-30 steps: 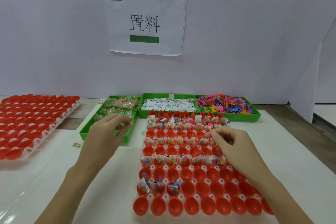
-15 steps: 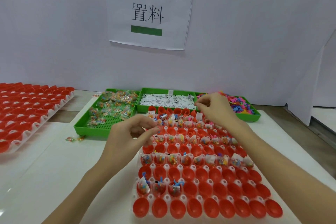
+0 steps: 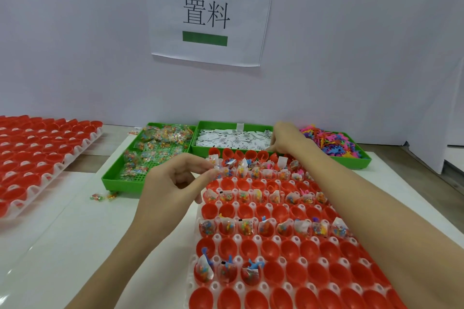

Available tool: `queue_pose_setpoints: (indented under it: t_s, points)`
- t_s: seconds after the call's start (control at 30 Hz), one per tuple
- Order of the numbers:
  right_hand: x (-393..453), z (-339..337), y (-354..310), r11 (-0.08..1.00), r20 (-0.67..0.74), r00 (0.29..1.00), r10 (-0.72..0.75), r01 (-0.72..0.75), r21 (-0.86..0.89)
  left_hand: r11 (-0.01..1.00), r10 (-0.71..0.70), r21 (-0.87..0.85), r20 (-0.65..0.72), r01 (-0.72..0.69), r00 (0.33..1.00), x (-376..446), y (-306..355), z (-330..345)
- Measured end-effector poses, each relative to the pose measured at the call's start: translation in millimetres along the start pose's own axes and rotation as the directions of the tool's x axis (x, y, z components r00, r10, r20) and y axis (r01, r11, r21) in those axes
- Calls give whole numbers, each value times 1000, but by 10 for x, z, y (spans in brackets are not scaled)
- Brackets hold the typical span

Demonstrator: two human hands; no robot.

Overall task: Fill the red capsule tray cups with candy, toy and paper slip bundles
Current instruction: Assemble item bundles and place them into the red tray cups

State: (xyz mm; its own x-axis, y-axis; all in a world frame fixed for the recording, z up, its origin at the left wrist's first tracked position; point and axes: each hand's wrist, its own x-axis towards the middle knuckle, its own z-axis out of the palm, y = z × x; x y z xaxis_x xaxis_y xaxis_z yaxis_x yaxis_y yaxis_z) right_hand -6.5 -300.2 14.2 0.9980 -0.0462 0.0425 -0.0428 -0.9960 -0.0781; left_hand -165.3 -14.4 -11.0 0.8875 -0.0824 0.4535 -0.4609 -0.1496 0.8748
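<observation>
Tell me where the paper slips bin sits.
In the head view, the paper slips bin sits centre-back, between the candy bin and toy bin, behind the capsule tray.

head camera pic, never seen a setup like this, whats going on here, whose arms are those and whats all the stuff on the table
The view comes from a camera worn on a person's head, looking forward and down, so the two bare arms are the wearer's own.

On the white table lies a tray of red capsule cups; some cups hold small bundles, many are empty. Behind it stand three green bins: candy packets, paper slips and colourful plastic toys. A second tray of red cups sits far left, and a paper sign hangs on the wall.

The left hand pinches a small candy packet over the tray's far rows. The right hand reaches to the slip bin's near right corner, fingers curled; whether it holds anything can't be seen.
</observation>
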Motion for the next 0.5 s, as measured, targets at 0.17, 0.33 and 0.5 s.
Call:
queue_pose_setpoints:
  t_s: [0.17, 0.33, 0.5]
  points:
    - [5, 13, 33, 998, -7, 1000, -9, 9, 65, 1000, -12, 10, 21, 12, 1000, -3, 2, -4]
    - [-159, -76, 87, 977, -126, 992, -24, 50, 209, 999, -42, -9, 88, 43, 995, -12, 8, 4]
    - [-706, -321, -1, 867, -158, 982, -103, 166, 470, 975, -134, -158, 139, 155, 981, -40, 43, 56]
